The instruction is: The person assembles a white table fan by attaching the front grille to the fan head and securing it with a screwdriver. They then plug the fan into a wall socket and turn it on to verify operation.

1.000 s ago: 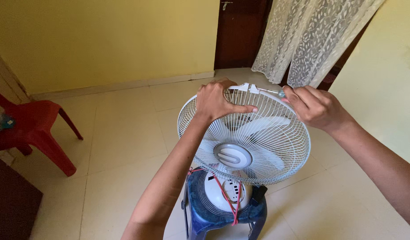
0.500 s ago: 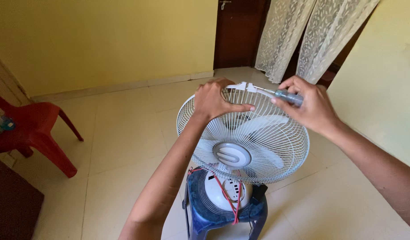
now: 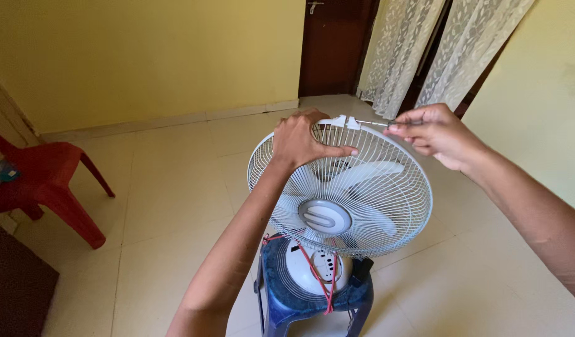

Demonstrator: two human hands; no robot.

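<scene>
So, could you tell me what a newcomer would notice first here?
The white fan fills the middle, standing on a blue stool. The left hand grips the grille's top edge, while the right hand holds a screwdriver to the white clip there. A red chair stands far left.

I see my left hand (image 3: 302, 140) gripping the top rim of the round white wire fan guard (image 3: 387, 206), while my right hand (image 3: 438, 134) pinches a thin metal screwdriver (image 3: 373, 123) against the small white plastic clip (image 3: 341, 121) there.
</scene>
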